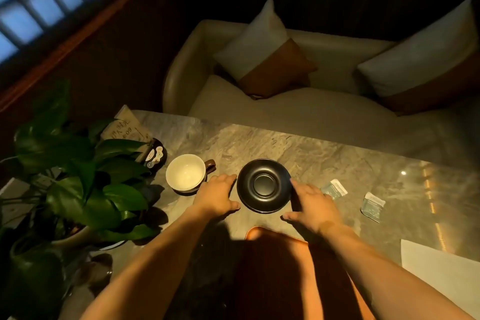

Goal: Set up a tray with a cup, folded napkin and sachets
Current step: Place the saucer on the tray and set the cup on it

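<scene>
Head view: nearest the camera, an orange tray (262, 235) lies at the table edge between the two forearms, mostly in shadow; nothing is visibly on it, so loading appears not yet begun. A white napkin (439, 265) lies flat on the table (324, 153) behind and to the right of the right hand, apparently not yet folded. Further out, the left hand (217, 196) and right hand (313, 206) flank a black saucer (264, 185), one on each side of its rim. Fingers are extended and spread wide, at or near the rim; whether they touch it cannot be told, and neither hand holds anything. The cup (185, 172) stands just beyond the left hand, empty, handle pointing away. Two sachets (335, 188) (372, 206) lie just right of the right hand. Remaining, by estimate: saucer, cup, folded napkin and sachets all need transfer to the tray
</scene>
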